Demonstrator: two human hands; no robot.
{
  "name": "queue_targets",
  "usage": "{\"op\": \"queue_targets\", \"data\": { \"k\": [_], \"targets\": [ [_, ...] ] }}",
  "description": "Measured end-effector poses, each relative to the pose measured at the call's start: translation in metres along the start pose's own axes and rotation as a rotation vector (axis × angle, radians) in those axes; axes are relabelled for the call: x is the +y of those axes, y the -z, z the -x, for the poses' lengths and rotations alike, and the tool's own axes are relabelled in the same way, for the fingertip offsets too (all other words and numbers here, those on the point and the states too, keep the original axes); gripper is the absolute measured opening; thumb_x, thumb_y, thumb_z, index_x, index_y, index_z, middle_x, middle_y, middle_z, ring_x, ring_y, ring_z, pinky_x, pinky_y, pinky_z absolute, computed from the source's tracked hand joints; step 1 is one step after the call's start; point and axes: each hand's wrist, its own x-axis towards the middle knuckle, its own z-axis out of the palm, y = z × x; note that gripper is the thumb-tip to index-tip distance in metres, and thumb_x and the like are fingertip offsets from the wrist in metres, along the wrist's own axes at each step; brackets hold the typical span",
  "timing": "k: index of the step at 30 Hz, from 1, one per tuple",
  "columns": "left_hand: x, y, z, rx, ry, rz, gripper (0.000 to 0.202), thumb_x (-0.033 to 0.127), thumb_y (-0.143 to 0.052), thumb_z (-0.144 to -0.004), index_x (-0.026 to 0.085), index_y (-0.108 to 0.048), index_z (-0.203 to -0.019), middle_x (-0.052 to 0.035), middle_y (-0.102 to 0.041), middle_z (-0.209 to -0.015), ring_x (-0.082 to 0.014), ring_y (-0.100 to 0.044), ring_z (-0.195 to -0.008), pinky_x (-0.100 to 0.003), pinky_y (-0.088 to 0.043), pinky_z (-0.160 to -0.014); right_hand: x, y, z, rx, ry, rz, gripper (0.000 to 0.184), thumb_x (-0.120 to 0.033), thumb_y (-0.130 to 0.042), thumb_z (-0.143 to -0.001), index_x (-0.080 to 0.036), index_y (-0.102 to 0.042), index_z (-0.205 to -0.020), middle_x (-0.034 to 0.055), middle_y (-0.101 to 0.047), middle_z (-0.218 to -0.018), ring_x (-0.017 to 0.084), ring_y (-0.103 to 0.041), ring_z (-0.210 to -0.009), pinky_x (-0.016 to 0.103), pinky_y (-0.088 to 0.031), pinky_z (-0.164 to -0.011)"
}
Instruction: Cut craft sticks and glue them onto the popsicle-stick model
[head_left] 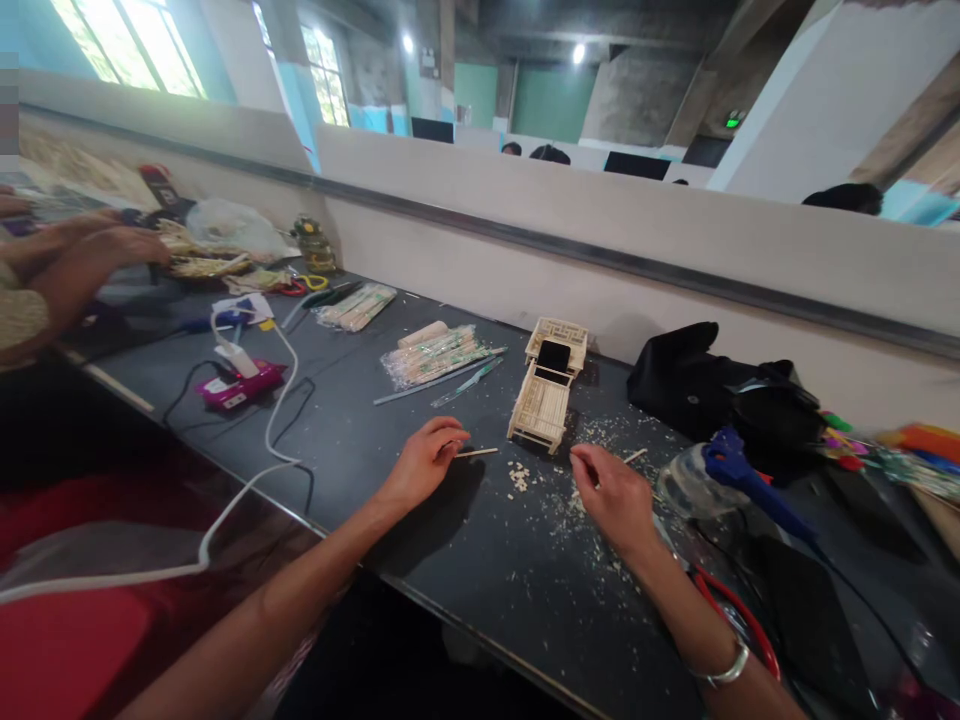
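Note:
My left hand (424,462) is closed in a pinch on a thin wooden stick (480,453), which points right just above the dark table. My right hand (616,497) is curled with the fingertips together, over scattered wood crumbs; whatever it may hold is hidden. Between the hands lies a small pile of cut wooden bits (518,478). Beyond them stands a miniature slatted chair-like model (541,400) made of pale sticks, with a black phone-like rectangle (553,358) resting on it. Another short stick (636,455) shows just past my right hand.
Bagged wooden sticks (431,358) lie towards the wall. A blue glue gun (757,490) rests by a clear jar (694,482) at right, before a black bag (720,385). At left are a magenta power strip (241,386), its white cable, and another person's hands (124,243).

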Motion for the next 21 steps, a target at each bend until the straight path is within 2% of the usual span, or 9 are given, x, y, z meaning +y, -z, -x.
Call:
{"op": "queue_targets", "data": {
  "k": [3,7,11,16,21],
  "targets": [
    [-0.003,-0.003,0.005,-0.036,-0.078,-0.151,0.029,0.013,-0.045,-0.084,0.022,-0.072,-0.092,-0.0065,-0.069,-0.106,-0.0171,-0.068,-0.091,-0.031,-0.057,-0.082,0.001,-0.001,0.0,0.0,0.013,0.004,0.031,-0.027,-0.042,-0.098,-0.021,-0.069,-0.086,0.0023,-0.074,-0.071,0.015,-0.067,-0.059,0.023,-0.048,-0.059],
    [-0.004,-0.003,0.014,-0.11,-0.089,-0.245,0.036,0.006,-0.043,-0.081,0.022,-0.071,-0.098,-0.0058,-0.069,-0.106,-0.0168,-0.068,-0.093,-0.03,-0.057,-0.084,0.003,-0.001,0.0,0.014,0.004,-0.011,0.029,-0.027,-0.043,-0.098,-0.021,-0.069,-0.086,0.0029,-0.075,-0.073,0.015,-0.069,-0.061,0.023,-0.048,-0.059],
    [-0.002,0.007,0.023,-0.069,-0.055,-0.278,0.043,0.002,-0.042,-0.076,0.021,-0.068,-0.104,-0.0054,-0.07,-0.106,-0.0178,-0.068,-0.096,-0.031,-0.057,-0.085,0.001,0.003,-0.001,0.037,-0.005,-0.042,0.025,-0.027,-0.045,-0.098,-0.021,-0.068,-0.089,0.0035,-0.076,-0.077,0.016,-0.07,-0.065,0.024,-0.051,-0.063],
    [0.006,0.02,0.025,0.049,-0.077,-0.289,0.029,0.01,-0.046,-0.084,0.021,-0.067,-0.102,-0.0058,-0.071,-0.1,-0.0188,-0.067,-0.094,-0.034,-0.056,-0.085,-0.005,0.011,-0.001,0.08,-0.022,-0.054,0.021,-0.027,-0.047,-0.097,-0.021,-0.067,-0.094,0.0041,-0.075,-0.081,0.016,-0.068,-0.063,0.027,-0.053,-0.064],
    [0.014,0.021,0.007,0.009,-0.073,-0.28,0.018,0.014,-0.057,-0.083,0.021,-0.067,-0.096,-0.0046,-0.07,-0.092,-0.0178,-0.066,-0.084,-0.03,-0.055,-0.075,-0.008,0.013,-0.001,0.088,-0.012,-0.056,0.021,-0.028,-0.047,-0.098,-0.022,-0.066,-0.094,0.0043,-0.075,-0.081,0.016,-0.067,-0.062,0.028,-0.054,-0.064]
  ]
}}
